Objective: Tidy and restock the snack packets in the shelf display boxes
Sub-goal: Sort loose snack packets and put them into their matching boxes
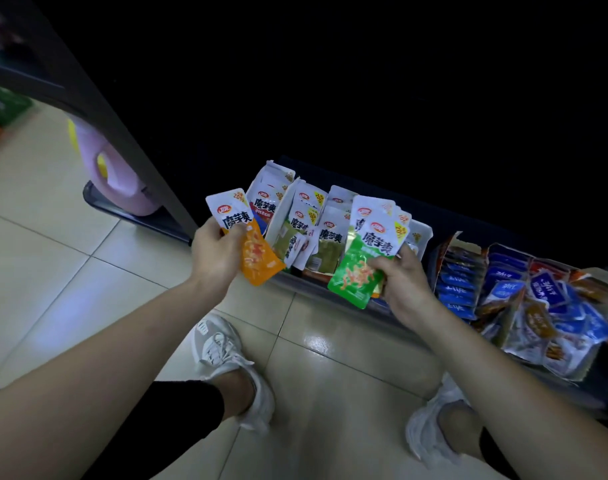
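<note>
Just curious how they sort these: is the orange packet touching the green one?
Apart. The head view shows a clear gap between the orange packet and the green packet.

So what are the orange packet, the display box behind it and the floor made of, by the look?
The orange packet: thin plastic film, glossy, perhaps foil-lined; it creases and catches light. The display box: white card, matte, with torn edges. The floor: glazed tile, likely ceramic; grout lines and a bright reflection.

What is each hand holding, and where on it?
The left hand pinches an orange packet midway along one edge. The right hand grips a green-fronted bunch of packets near its lower end.
</note>
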A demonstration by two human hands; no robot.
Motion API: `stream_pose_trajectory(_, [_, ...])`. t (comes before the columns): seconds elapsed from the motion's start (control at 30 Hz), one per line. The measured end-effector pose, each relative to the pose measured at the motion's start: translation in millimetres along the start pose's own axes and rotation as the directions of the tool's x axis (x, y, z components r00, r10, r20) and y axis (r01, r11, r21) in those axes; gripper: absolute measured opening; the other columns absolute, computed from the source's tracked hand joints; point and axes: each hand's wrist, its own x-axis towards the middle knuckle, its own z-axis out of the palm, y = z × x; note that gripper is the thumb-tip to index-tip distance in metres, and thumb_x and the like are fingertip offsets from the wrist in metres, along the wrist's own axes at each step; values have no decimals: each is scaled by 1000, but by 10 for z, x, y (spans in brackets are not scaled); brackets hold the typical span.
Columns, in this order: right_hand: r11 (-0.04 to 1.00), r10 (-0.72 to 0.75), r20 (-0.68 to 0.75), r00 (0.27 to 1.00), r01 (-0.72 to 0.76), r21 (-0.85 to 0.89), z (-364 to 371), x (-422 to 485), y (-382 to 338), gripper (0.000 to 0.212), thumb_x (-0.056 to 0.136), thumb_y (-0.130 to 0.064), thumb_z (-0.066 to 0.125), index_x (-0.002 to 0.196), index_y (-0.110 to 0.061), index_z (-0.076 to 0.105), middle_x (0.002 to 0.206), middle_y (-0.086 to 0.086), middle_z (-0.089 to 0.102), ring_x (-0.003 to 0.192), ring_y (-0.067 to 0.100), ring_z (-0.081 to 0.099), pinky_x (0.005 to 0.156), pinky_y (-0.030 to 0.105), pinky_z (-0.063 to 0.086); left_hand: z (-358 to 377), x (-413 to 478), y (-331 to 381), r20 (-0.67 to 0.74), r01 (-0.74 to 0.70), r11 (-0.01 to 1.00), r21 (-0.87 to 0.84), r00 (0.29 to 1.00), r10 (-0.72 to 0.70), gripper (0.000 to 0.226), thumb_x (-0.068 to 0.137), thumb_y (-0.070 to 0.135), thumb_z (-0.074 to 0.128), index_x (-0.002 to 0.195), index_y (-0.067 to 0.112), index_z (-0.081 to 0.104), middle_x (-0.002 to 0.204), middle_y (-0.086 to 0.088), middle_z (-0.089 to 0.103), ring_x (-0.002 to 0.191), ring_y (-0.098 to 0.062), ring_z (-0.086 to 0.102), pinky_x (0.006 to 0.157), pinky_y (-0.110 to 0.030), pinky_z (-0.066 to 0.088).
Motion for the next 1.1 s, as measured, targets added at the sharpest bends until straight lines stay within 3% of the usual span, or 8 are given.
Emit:
stream_pose_trajectory(0.17, [996,13,64,998,-19,84,-58,-1,-25,41,87,8,62,123,-12,55,126,19,64,110,34,66,97,54,52,15,-92,-15,203,-357,903,237,928,314,70,95,17,68,151,39,32,106,26,65,96,-2,68,80,-27,58])
stream_pose_trajectory(0.3, [994,43,177,983,-61,95,69,-142,-27,39,89,9,61,122,-10,54,114,12,70,96,26,72,83,49,59,270,-270,0,369,-303,924,232,907,205,36,101,16,57,135,24,61,130,2,65,108,-20,67,91,-39,58])
stream_pose_trajectory(0.47, [993,76,230,970,-95,71,222,-263,75,40,88,9,61,124,-7,56,113,14,71,98,31,70,81,47,59,466,-442,12,548,-44,999,-4,836,39,40,92,22,71,131,26,61,127,3,67,106,-20,70,87,-43,60])
stream_pose_trajectory(0.57, [986,100,294,951,-135,101,251,-310,78,37,90,14,48,117,-7,61,112,17,70,97,30,67,87,49,55,449,-439,11,467,-142,990,-5,875,128,25,90,26,73,111,37,65,116,1,71,96,-21,71,79,-40,59])
stream_pose_trajectory(0.67, [967,131,343,930,-195,161,264,-333,56,37,92,9,45,120,-9,61,116,17,70,100,31,66,99,55,48,408,-404,29,423,-252,967,47,882,209,22,87,18,77,104,28,67,107,3,71,71,-6,63,63,-27,53])
stream_pose_trajectory(0.83, [993,57,288,956,-85,85,341,-366,81,55,73,-9,79,124,-12,60,119,12,70,111,31,67,98,51,51,387,-445,85,432,-235,971,43,881,194,32,76,38,85,101,25,72,112,4,70,103,-18,69,83,-46,60])
stream_pose_trajectory(0.97, [957,130,314,941,-202,209,261,-330,16,39,83,-4,69,121,-10,62,120,16,70,106,32,68,99,53,51,391,-422,125,420,-126,992,-2,900,115,23,86,17,78,108,15,70,123,-2,66,83,-5,69,67,-25,58])
stream_pose_trajectory(1.1, [915,212,331,920,-305,263,189,-298,23,31,81,-6,70,111,-9,66,115,19,71,101,30,70,95,51,54,390,-436,146,434,-107,994,23,897,86,24,84,9,78,101,20,66,111,-1,68,82,-17,73,66,-34,61])
